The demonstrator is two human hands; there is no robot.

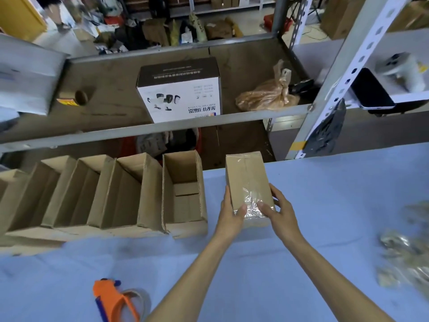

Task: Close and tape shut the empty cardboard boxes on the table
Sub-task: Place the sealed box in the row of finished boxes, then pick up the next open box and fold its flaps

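A closed cardboard box [245, 180] with clear tape along its top lies on the light blue table [336, 205]. My left hand [232, 213] grips its near left corner, thumb on the taped top. My right hand [279, 211] grips the near right corner, thumb pressing the shiny tape. To the left, several open cardboard boxes [183, 194] stand in a row with flaps up and nothing inside. An orange tape dispenser [116, 300] with a roll of clear tape lies at the table's near edge, apart from both hands.
A metal shelf [162, 129] runs behind the table, carrying a white printed product box [181, 89] and a brown plastic bag [267, 95]. A phone [371, 89] lies on the right shelf. Crumpled clear bags [406, 259] sit at the table's right side.
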